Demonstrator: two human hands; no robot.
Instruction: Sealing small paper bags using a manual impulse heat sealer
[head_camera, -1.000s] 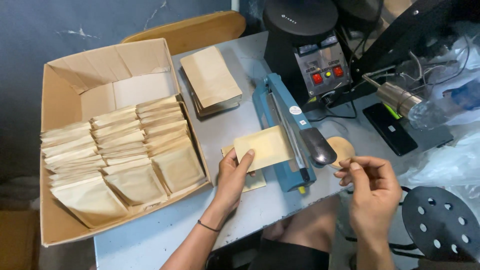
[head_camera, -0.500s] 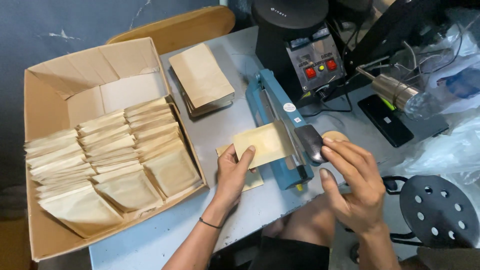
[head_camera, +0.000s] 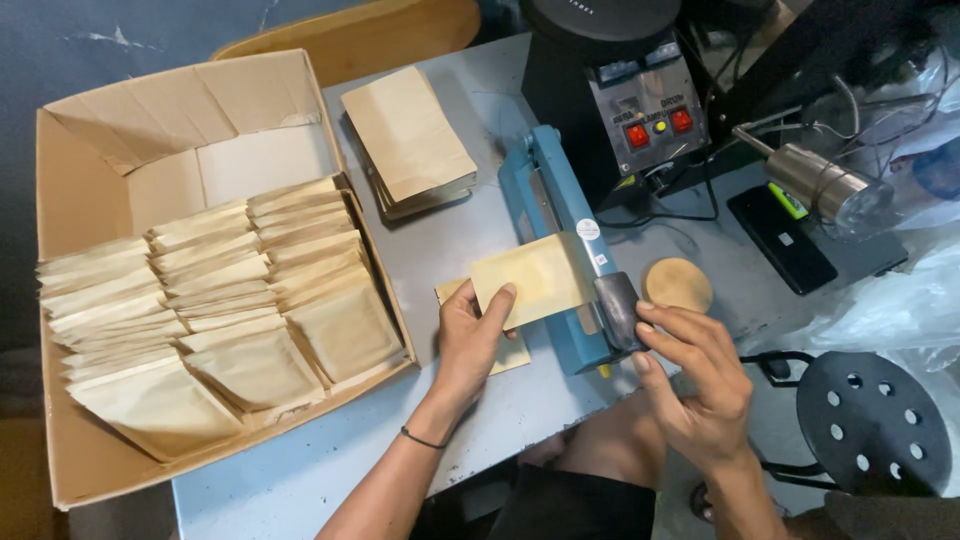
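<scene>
The paper pouch (head_camera: 525, 280) slips under the sealer's bar (head_camera: 560, 215), its far end hidden; a second pouch (head_camera: 510, 352) lies mostly beneath the left hand (head_camera: 475, 335) (the stool (head_camera: 870, 425) is cropped).

Grey worktable (head_camera: 470, 230) fills mid-frame; dark floor (head_camera: 20, 60) upper left, round black perforated metal stool (head_camera: 872, 420) sits lower right.

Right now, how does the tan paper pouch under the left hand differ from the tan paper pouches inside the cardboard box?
The tan paper pouch under the left hand lies flat and alone across the blue sealer; the tan paper pouches inside the cardboard box lean in overlapping rows. The left hand touches the single pouch; no hand touches the boxed ones. Both look the same colour and paper.
</scene>
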